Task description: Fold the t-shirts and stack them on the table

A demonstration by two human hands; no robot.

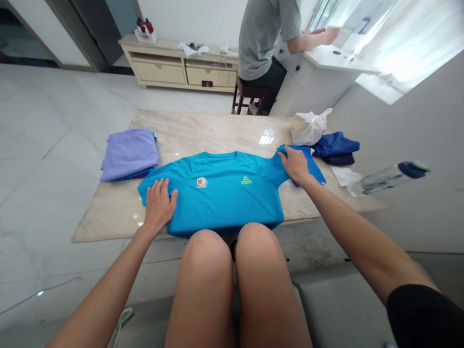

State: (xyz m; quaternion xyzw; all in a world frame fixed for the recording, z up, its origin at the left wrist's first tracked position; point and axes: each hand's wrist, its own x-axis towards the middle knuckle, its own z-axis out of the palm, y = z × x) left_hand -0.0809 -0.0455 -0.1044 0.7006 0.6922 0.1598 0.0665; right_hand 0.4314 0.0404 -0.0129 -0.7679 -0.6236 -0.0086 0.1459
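A bright blue T-shirt (224, 203) lies spread front up, its collar away from me and its lower part hanging over the near table edge by my knees. It has a round badge and a green logo on the chest. My left hand (159, 205) rests flat on the sleeve at the left, fingers stretched out. At the other sleeve, my right hand (295, 164) has its fingers bent and grips the cloth near the cuff. Just beneath that hand is a darker blue folded garment (315, 166), partly covered.
A folded stack topped by a lilac garment (130, 152) sits left on the marble table (174, 128). To the right are a white plastic bag (308, 126), navy clothing (337, 145) and a clear bottle (384, 180). Beyond, a person (261, 43) sits on a stool.
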